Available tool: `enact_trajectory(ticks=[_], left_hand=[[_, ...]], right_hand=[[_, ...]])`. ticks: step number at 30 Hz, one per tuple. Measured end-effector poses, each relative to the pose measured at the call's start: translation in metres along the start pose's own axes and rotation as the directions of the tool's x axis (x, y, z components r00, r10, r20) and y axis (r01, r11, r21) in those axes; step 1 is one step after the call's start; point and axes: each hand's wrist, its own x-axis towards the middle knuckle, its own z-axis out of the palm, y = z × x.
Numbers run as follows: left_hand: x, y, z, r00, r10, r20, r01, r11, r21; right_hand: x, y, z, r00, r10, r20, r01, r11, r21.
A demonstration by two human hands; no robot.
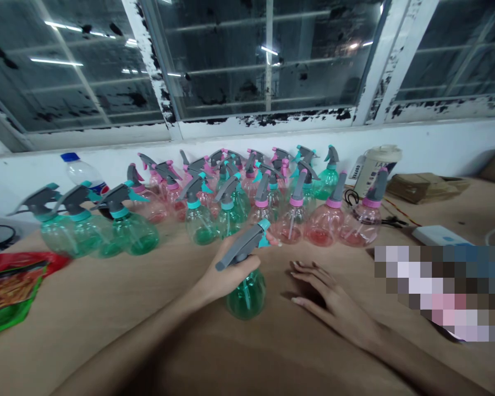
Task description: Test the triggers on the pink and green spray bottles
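A green see-through spray bottle (247, 301) with a grey and teal trigger head stands on the brown table (148, 330). My left hand (223, 272) is wrapped around its neck, just under the head. To its right, my right hand (328, 294) hovers at or rests on the tabletop, fingers spread and holding nothing; contact is hard to judge. Just behind are pink spray bottles (324, 226) and more green ones (201, 226). Another group of green spray bottles (137, 237) stands at the left.
Along the wall are a blue-capped drink bottle (80, 173), a coffee cup (375, 173) and a folded cardboard box (424, 188). A white box (441, 236) lies at right beside a pixelated patch. A red and green food packet (14, 291) lies at left.
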Motion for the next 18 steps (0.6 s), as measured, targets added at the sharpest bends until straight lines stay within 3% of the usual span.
enact_trajectory(ticks=[3, 6, 9, 12, 18], left_hand=[[0.0004, -0.0015, -0.0007, 1.000, 0.013, -0.015, -0.012, 1.000, 0.005], [0.0024, -0.0022, -0.0027, 0.999, 0.014, 0.046, -0.014, 1.000, -0.003], [0.0051, -0.0030, -0.0032, 0.991, 0.027, 0.128, -0.013, 0.994, -0.108], [0.0062, -0.0050, -0.0020, 0.990, 0.020, 0.143, 0.013, 0.974, -0.226], [0.0035, -0.0104, -0.0023, 0.998, 0.027, 0.056, -0.027, 1.000, -0.008]], right_hand=[[0.0001, -0.0003, -0.0002, 1.000, -0.009, -0.013, 0.009, 1.000, 0.002], [0.0002, -0.0004, -0.0004, 1.000, -0.019, -0.017, 0.019, 1.000, 0.000], [0.0002, -0.0007, -0.0010, 1.000, -0.013, -0.004, 0.013, 1.000, -0.005], [0.0001, -0.0010, -0.0015, 1.000, -0.008, 0.009, 0.008, 1.000, -0.011], [-0.0002, 0.0007, -0.0006, 1.000, -0.012, 0.003, 0.012, 0.999, -0.031]])
